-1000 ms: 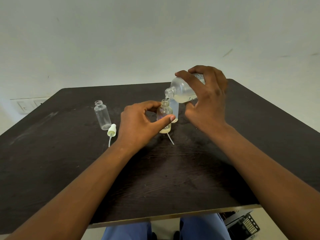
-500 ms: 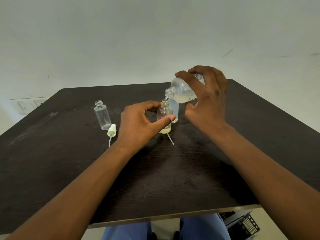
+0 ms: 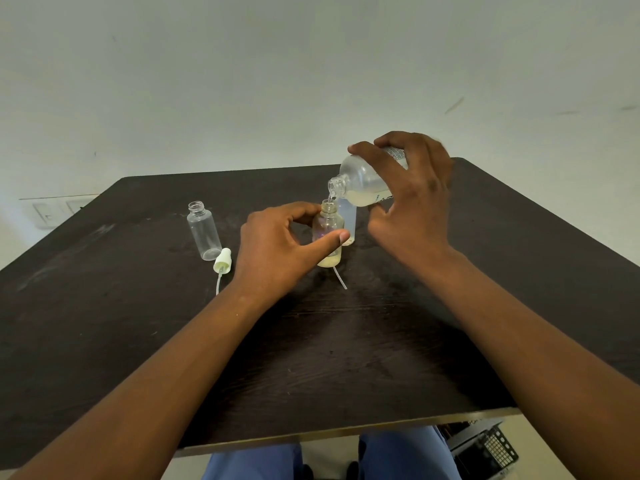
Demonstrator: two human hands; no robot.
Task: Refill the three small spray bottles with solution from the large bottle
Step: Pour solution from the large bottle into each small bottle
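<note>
The right hand [image 3: 412, 202] gripped the large bottle [image 3: 363, 185], tilted with its mouth over a small spray bottle [image 3: 328, 237] pinched upright by the left hand [image 3: 277, 251] on the dark worktop [image 3: 138, 323]. An uncapped empty bottle [image 3: 203, 231] and a spray cap [image 3: 222, 260] stood to the left.

The big bottle [image 3: 363, 183] in my right grip [image 3: 412, 202] looks like frosted, matt plastic, cloudy rather than clear; the small bottle [image 3: 328, 237] my left grip [image 3: 280, 251] steadies is clear and glossy, with a faint rainbow sheen; the empty bottle [image 3: 204, 232] to the left is thin, clear, shiny plastic; the spray cap [image 3: 222, 260] is smooth pale plastic; the surface [image 3: 138, 323] is dark, matt wood grain, scuffed and dusty.
</note>
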